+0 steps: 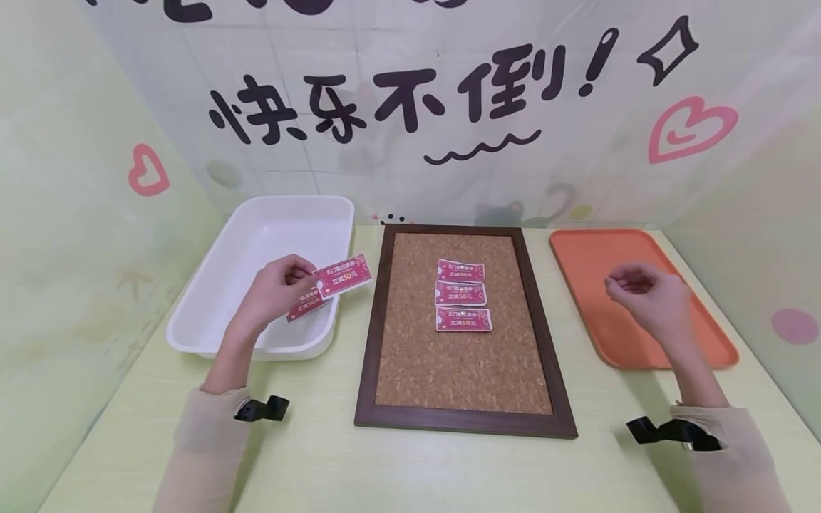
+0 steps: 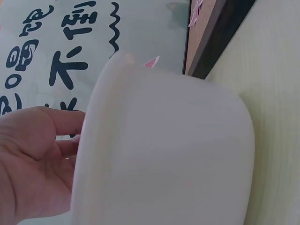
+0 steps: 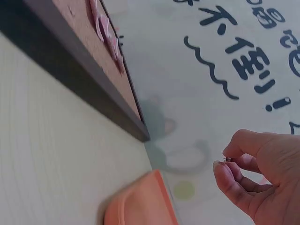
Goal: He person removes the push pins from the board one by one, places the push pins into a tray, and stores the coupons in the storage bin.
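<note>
My left hand (image 1: 272, 288) pinches a pink paper coupon (image 1: 346, 276) by its left end, above the right part of a white plastic tub (image 1: 256, 246). Another coupon (image 1: 306, 306) lies in the tub, partly hidden behind the held one. In the left wrist view the tub wall (image 2: 173, 150) hides most of the fingers. Over the orange tray (image 1: 596, 256), my right hand (image 1: 654, 303) pinches a tiny pushpin (image 3: 228, 160) between thumb and forefinger. Three matching coupons (image 1: 462, 293) are pinned in a column on the cork board (image 1: 458, 370) between the hands.
The board's dark wooden frame (image 1: 465, 420) lies flat on the pale table (image 1: 410, 470). Behind stands a printed backdrop (image 1: 385, 171) with large black characters. Side panels (image 1: 58, 249) close in the table on both sides.
</note>
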The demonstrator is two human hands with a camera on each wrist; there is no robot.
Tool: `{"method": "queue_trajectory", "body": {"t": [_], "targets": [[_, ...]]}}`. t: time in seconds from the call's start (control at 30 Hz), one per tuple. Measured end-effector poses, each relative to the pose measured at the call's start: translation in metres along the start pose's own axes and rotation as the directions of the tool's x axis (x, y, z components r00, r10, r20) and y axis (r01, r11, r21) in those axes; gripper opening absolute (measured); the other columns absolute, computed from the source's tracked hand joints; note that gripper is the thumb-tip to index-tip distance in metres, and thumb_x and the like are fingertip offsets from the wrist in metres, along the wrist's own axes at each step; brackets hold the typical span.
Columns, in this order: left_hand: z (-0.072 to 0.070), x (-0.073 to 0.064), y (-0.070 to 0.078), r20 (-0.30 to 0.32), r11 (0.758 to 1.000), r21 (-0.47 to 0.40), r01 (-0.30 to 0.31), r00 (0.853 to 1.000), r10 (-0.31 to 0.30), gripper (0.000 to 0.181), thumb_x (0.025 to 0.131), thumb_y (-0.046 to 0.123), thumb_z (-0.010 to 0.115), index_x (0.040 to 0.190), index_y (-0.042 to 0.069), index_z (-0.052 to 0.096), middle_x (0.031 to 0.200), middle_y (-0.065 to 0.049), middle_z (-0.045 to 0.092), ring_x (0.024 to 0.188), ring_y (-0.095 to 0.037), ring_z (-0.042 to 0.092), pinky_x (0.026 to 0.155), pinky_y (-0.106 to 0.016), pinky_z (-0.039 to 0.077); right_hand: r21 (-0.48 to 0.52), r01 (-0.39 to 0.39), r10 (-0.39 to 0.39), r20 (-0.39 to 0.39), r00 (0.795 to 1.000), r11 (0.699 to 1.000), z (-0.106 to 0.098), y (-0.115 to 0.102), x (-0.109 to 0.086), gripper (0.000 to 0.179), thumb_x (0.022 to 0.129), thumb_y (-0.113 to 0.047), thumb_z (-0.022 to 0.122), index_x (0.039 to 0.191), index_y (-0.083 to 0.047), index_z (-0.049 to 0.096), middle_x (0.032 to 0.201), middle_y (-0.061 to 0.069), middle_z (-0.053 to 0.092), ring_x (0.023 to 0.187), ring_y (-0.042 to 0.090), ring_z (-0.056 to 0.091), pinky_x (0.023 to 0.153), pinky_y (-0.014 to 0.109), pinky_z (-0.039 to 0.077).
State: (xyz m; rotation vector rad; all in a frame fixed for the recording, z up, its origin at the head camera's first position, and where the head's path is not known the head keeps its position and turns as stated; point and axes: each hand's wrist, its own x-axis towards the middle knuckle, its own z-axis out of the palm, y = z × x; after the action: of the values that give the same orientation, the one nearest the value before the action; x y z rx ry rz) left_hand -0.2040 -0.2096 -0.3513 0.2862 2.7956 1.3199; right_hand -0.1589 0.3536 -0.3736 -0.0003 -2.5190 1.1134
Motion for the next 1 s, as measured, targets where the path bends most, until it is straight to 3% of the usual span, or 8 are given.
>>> {"method": "queue_trajectory", "body": {"t": [0.33, 0.57, 0.73, 1.0], "targets": [[-0.018, -0.005, -0.026, -0.047, 0.999, 0.005, 0.049, 0.998, -0.049, 0.028, 0.103, 0.019, 0.059, 0.116, -0.006, 0.059, 0.105, -0.022, 0.062, 0.094, -0.037, 0.059, 0.069, -0.023, 0.049, -0.006, -0.155, 0.154, -0.048, 0.987, 0.988, -0.031, 0.036, -0.003, 0.022, 0.092, -0.018, 0.07, 0.104, 0.0, 0.068, 0.075, -0.027, 0.061, 0.067, -0.009, 0.059, 0.059, 0.01, 0.045], [-0.023, -0.007, -0.044, -0.069, 0.995, 0.022, 0.094, 0.993, -0.092, 0.029, 0.103, 0.018, 0.058, 0.118, -0.006, 0.058, 0.103, -0.019, 0.061, 0.097, -0.039, 0.06, 0.07, -0.024, 0.048, 0.007, -0.235, 0.235, -0.067, 0.97, 0.972, -0.045, 0.065, -0.004, 0.01, 0.093, -0.015, 0.066, 0.101, -0.007, 0.066, 0.073, -0.027, 0.059, 0.064, -0.009, 0.058, 0.058, 0.009, 0.045], [-0.026, -0.008, -0.053, -0.085, 0.993, 0.025, 0.114, 0.99, -0.111, 0.03, 0.103, 0.018, 0.057, 0.119, -0.008, 0.057, 0.104, -0.02, 0.061, 0.098, -0.038, 0.06, 0.069, -0.023, 0.047, -0.035, -0.264, 0.258, -0.112, 0.96, 0.964, -0.05, 0.08, -0.004, 0.003, 0.092, -0.012, 0.063, 0.093, -0.01, 0.065, 0.069, -0.033, 0.055, 0.062, -0.013, 0.053, 0.057, 0.007, 0.042], [-0.027, -0.004, -0.064, -0.095, 0.987, 0.035, 0.155, 0.984, -0.151, 0.031, 0.104, 0.018, 0.056, 0.12, -0.009, 0.056, 0.105, -0.021, 0.06, 0.098, -0.038, 0.06, 0.067, -0.024, 0.048, -0.169, -0.277, 0.262, -0.107, 0.959, 0.946, -0.051, 0.092, -0.006, 0.024, 0.093, -0.015, 0.063, 0.103, 0.007, 0.064, 0.067, -0.029, 0.051, 0.059, -0.011, 0.048, 0.055, 0.009, 0.039]]}}
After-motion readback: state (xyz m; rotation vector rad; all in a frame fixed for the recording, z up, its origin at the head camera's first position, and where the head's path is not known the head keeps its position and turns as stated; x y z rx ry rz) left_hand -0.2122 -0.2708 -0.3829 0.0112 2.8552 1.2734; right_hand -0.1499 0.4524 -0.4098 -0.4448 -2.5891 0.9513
